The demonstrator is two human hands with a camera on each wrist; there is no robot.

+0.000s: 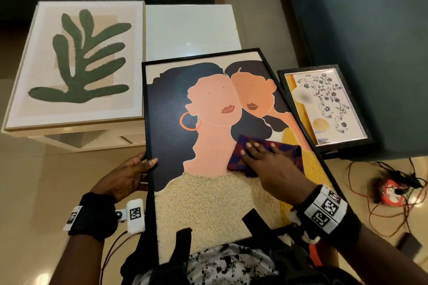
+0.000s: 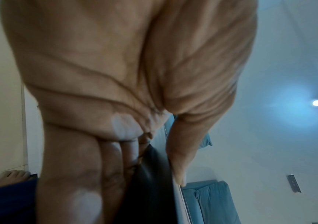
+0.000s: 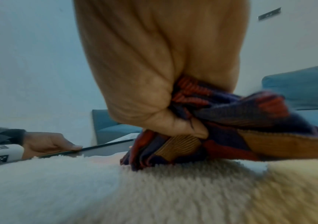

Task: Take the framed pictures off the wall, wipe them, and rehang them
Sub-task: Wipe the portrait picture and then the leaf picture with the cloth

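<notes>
A large black-framed picture (image 1: 208, 109) of two women lies tilted across my lap, its top edge reaching the white table. My left hand (image 1: 148, 161) grips its left frame edge, thumb on the front and fingers behind; the left wrist view shows the left hand (image 2: 150, 151) clamped round the dark frame edge (image 2: 154, 178). My right hand (image 1: 261, 157) presses a purple-and-red cloth (image 1: 234, 164) onto the picture's lower middle. In the right wrist view the thumb of my right hand (image 3: 173, 125) pinches the bunched cloth (image 3: 231, 115) against the picture's fuzzy cream area (image 3: 116, 189).
A light-framed green leaf picture (image 1: 78, 62) lies flat on the white table (image 1: 190, 28). A small black-framed floral picture (image 1: 324, 104) rests on the dark sofa (image 1: 370, 30) at right. An orange cable reel (image 1: 391, 192) with loose wires sits on the floor.
</notes>
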